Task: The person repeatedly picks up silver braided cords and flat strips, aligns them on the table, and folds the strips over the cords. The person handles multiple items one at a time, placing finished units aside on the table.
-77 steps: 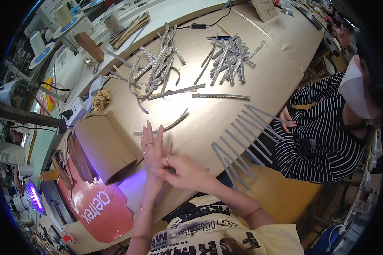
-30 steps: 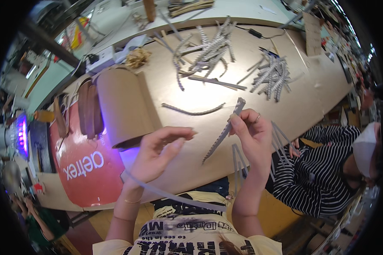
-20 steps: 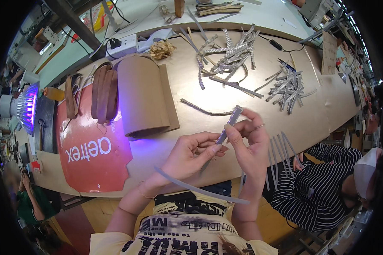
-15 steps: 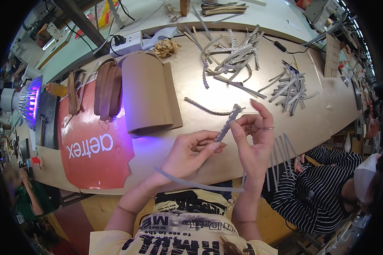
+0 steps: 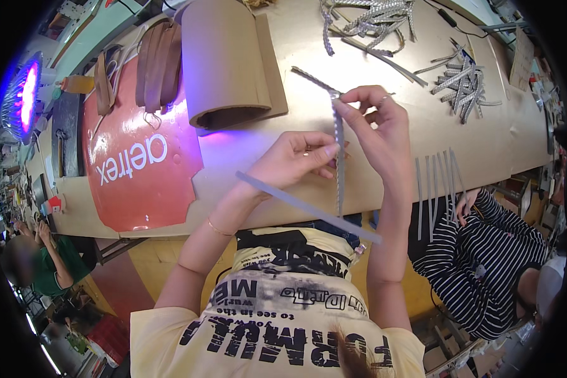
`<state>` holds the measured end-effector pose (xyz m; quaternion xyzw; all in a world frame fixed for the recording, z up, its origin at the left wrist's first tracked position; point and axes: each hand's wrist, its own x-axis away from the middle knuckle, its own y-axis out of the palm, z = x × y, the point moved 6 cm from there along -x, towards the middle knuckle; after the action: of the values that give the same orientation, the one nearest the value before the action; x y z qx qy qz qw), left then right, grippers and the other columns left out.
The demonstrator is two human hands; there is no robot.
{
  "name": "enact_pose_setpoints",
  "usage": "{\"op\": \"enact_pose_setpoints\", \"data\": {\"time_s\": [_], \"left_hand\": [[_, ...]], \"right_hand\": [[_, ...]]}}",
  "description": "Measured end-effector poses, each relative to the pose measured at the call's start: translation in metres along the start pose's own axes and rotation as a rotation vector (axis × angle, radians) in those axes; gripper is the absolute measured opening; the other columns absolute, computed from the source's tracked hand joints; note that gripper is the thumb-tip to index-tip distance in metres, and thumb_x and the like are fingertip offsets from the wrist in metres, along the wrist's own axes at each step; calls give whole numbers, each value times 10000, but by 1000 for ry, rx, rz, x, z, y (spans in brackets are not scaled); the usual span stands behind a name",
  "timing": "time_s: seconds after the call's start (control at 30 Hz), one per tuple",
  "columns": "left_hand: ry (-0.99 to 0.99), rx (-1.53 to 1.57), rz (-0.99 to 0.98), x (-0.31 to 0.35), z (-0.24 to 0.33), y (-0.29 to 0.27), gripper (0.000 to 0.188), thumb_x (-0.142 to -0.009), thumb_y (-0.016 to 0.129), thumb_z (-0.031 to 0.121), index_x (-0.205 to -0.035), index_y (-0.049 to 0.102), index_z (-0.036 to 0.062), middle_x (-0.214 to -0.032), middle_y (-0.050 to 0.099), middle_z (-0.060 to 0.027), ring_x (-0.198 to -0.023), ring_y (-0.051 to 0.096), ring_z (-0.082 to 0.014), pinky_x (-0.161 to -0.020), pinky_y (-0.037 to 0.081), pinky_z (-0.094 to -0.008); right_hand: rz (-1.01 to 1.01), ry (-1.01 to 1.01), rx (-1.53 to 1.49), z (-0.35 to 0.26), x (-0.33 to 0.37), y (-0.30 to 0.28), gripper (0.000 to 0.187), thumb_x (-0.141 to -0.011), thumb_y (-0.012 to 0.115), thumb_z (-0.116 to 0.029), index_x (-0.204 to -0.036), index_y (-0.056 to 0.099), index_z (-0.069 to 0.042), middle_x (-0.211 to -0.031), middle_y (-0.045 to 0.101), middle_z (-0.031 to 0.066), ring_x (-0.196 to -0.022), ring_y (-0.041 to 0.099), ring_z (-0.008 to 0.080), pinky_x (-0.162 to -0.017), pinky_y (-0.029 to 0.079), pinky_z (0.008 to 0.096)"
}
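A narrow grey braided strip (image 5: 338, 129) runs nearly upright between my hands, its lower length hanging down past the left fingers. My right hand (image 5: 384, 123) pinches its upper end between thumb and fingertips. Lower down, the thumb and fingers of my left hand (image 5: 301, 157) close on the same strip. A flat grey strip (image 5: 309, 208) slants from my left wrist toward my right forearm; where it attaches I cannot tell. Just beyond the right fingertips, a thin braided cord (image 5: 312, 78) lies on the table, its near end meeting the strip's top.
Braided pieces lie in a large pile (image 5: 384, 22) and a smaller pile (image 5: 463, 85). Left of my hands stand a brown rolled sheet (image 5: 227, 63), brown straps (image 5: 157, 66) and a red sheet (image 5: 148, 195). Grey strips (image 5: 435, 195) hang at the right edge, near a person in stripes (image 5: 479, 264).
The view has tilted, so the table sits higher in the picture. The braided strip has swung from slanting to nearly upright, and the loose flat strip slopes more steeply. Both hands keep their hold.
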<state>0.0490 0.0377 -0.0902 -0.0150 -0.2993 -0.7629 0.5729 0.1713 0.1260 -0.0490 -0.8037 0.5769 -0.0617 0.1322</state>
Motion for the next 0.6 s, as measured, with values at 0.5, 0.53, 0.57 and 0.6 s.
{"op": "enact_pose_setpoints", "data": {"time_s": [0.5, 0.53, 0.57, 0.6], "left_hand": [[-11, 46, 376, 18, -26, -55, 331, -1018, 558, 242, -1126, 636, -61, -987, 698, -129, -883, 710, -191, -764, 602, -268], [-15, 42, 390, 18, -27, -58, 332, -1017, 560, 243, -1127, 637, -61, -976, 698, -125, -873, 709, -186, -754, 601, -264], [-20, 42, 402, 19, -27, -62, 333, -1017, 562, 244, -1128, 638, -60, -965, 697, -122, -863, 708, -180, -743, 600, -259], [-34, 41, 427, 21, -28, -66, 333, -1016, 563, 244, -1129, 639, -60, -954, 696, -118, -853, 707, -174, -732, 598, -254]], "right_hand": [[-434, 87, -178, 14, 38, 29, 66, -870, 696, -64, -883, 640, -31, -875, 690, 42, -881, 628, 143, -824, 488, 315], [-436, 22, -259, 13, 42, 22, 66, -870, 690, -55, -874, 626, -40, -878, 692, 54, -913, 641, 168, -869, 496, 346], [-409, 6, -362, 13, 46, 13, 72, -873, 684, -51, -861, 614, -45, -878, 699, 74, -907, 651, 186, -869, 504, 368], [-386, -21, -452, 14, 52, 1, 82, -876, 679, -47, -847, 602, -50, -878, 705, 94, -900, 660, 203, -870, 513, 389]]}}
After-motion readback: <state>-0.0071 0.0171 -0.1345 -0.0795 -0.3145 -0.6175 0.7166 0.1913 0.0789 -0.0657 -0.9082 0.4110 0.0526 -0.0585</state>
